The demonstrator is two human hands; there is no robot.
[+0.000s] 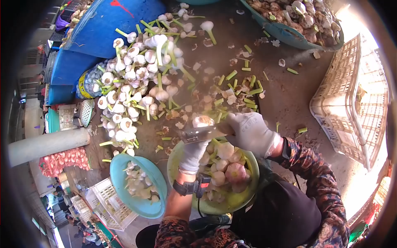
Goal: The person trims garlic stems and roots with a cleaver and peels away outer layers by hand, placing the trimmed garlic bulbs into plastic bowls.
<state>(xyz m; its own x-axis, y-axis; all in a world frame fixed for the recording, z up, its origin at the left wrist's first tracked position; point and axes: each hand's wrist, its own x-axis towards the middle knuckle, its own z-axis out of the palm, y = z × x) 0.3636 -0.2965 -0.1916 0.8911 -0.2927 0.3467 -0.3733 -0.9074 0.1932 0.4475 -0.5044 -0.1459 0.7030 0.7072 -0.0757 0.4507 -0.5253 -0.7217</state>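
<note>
My left hand (193, 155), in a pale glove, is wrapped round a garlic bulb (203, 121) whose roots face up. A flat metal blade (196, 134) lies across the front of the bulb. Its other end runs into my gloved right hand (251, 131), whose fingers are closed round the handle. Both hands are over the near rim of a green basin (244, 198) holding large garlic bulbs (225, 151). Cut green stems (231, 75) and bits of peel lie on the brown surface beyond my hands.
A pile of stemmed garlic (132, 70) spreads at the left by blue tubs (99, 29). Near the left forearm is a turquoise basin (159, 175) with small bulbs. A full tub (306, 39) stands at the upper right, a white crate (343, 103) at the right.
</note>
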